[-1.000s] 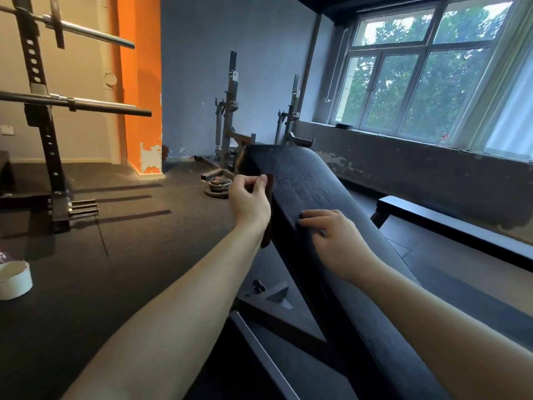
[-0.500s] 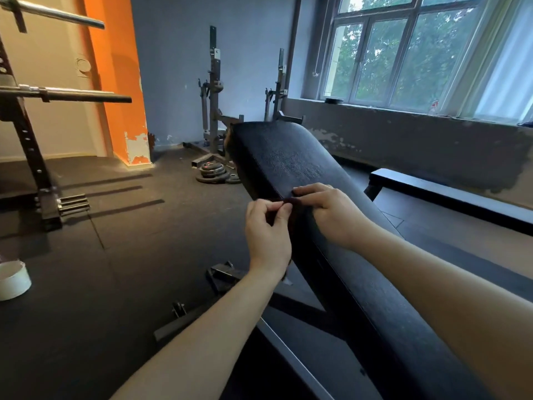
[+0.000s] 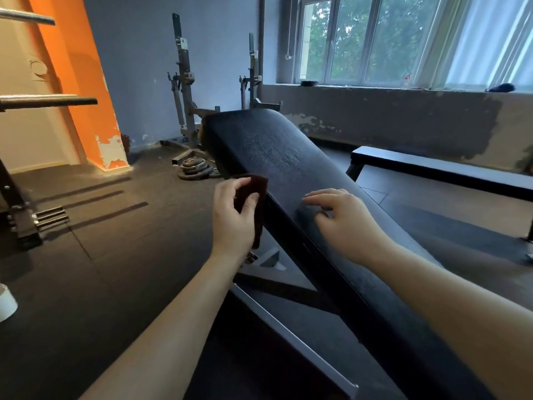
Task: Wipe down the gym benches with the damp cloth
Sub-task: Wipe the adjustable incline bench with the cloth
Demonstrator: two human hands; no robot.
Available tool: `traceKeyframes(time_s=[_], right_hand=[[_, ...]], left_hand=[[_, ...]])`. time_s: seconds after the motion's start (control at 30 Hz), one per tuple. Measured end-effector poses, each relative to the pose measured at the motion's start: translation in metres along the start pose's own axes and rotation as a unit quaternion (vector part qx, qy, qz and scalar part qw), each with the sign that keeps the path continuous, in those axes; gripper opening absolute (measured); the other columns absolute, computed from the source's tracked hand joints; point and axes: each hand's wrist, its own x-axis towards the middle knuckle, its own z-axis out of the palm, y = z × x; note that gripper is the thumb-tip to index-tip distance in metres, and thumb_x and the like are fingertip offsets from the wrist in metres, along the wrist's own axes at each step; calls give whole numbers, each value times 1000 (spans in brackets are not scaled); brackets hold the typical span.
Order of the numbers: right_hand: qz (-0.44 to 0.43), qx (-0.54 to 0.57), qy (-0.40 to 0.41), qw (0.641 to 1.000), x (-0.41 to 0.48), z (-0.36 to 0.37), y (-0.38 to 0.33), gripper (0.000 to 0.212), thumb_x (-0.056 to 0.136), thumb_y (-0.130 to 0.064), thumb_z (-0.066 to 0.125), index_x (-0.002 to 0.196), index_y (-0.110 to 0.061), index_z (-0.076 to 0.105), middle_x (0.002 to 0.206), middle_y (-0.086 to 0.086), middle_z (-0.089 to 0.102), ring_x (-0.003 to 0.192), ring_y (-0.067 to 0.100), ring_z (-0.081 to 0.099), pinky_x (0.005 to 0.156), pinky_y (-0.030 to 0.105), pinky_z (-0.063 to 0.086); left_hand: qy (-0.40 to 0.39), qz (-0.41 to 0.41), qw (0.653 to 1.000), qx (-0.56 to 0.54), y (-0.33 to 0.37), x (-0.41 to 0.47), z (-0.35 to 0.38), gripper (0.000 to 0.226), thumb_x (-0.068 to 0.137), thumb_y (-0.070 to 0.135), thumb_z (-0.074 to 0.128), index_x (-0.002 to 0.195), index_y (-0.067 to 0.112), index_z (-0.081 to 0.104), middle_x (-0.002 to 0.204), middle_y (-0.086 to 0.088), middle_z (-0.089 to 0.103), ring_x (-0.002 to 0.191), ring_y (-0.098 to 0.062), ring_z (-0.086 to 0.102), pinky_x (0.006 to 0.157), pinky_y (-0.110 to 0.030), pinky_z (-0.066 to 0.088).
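A long black padded incline bench (image 3: 277, 151) runs from the lower right up to the middle of the view. My left hand (image 3: 233, 217) pinches a dark reddish-brown cloth (image 3: 253, 187) just off the bench's left edge; the cloth hangs down behind my palm. My right hand (image 3: 343, 220) lies on top of the pad with its fingers spread and lightly bent, holding nothing. A second flat black bench (image 3: 432, 168) stands to the right under the window wall.
Weight plates (image 3: 196, 170) lie stacked on the floor beyond the bench, in front of a squat stand (image 3: 184, 90). A rack with barbells (image 3: 43, 101) stands at left. A white tape roll (image 3: 5, 304) sits at the left edge. The bench's metal frame (image 3: 288, 324) crosses below.
The hands have parted: my left hand drew the cloth left off the pad's edge, and my right hand let go of it and now rests flat on the pad.
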Motion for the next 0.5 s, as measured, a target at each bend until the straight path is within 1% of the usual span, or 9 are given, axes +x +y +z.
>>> traceKeyframes(time_s=[0.1, 0.2, 0.27, 0.33, 0.4, 0.43, 0.5], right_hand=[[23, -5, -4, 1000, -10, 0, 7, 43, 92, 0, 51, 120, -21, 77, 130, -10, 68, 128, 14, 51, 114, 33, 39], [46, -6, -11, 999, -18, -1, 12, 43, 92, -1, 52, 119, -22, 77, 131, -12, 67, 128, 14, 50, 114, 33, 39], [52, -15, -12, 998, -26, 0, 13, 41, 93, -2, 53, 120, -24, 77, 133, -13, 66, 128, 14, 50, 112, 28, 38], [61, -26, -4, 998, -35, 2, 13, 38, 97, -5, 54, 121, -25, 76, 135, -14, 64, 129, 14, 48, 109, 20, 32], [66, -37, -7, 997, -42, 6, 12, 36, 99, -8, 56, 124, -25, 75, 140, -14, 62, 132, 14, 45, 109, 17, 27], [66, -43, -10, 997, -44, 9, 12, 36, 99, -9, 57, 127, -24, 74, 142, -13, 59, 133, 15, 43, 109, 16, 24], [64, -52, -18, 996, -46, 13, 10, 36, 100, -11, 58, 131, -24, 71, 147, -12, 55, 135, 15, 39, 107, 13, 20]], left_hand=[[-8, 3, 1000, -1, -1, 4, -4, 25, 95, 19, 68, 117, 26, 60, 120, 8, 54, 113, -5, 56, 100, -28, 50], [-18, 15, 1000, -3, -1, 6, -5, 23, 95, 20, 69, 114, 27, 58, 117, 10, 52, 111, -7, 57, 100, -32, 51], [-21, 31, 999, -1, -2, 8, -6, 23, 95, 20, 69, 113, 28, 57, 116, 10, 51, 110, -7, 56, 100, -34, 51], [-18, 45, 999, -4, -4, 8, -6, 22, 94, 22, 70, 112, 25, 59, 116, 7, 52, 109, -7, 55, 98, -36, 52], [-15, 48, 999, -7, -4, 10, -6, 21, 94, 23, 71, 112, 21, 61, 116, 4, 54, 109, -10, 56, 97, -38, 52], [-16, 52, 999, -9, -6, 10, -7, 21, 93, 23, 71, 112, 21, 61, 116, 3, 55, 109, -11, 57, 97, -38, 52], [-19, 49, 999, -14, -8, 11, -8, 23, 93, 21, 72, 112, 22, 60, 116, 3, 56, 108, -12, 57, 97, -30, 51]])
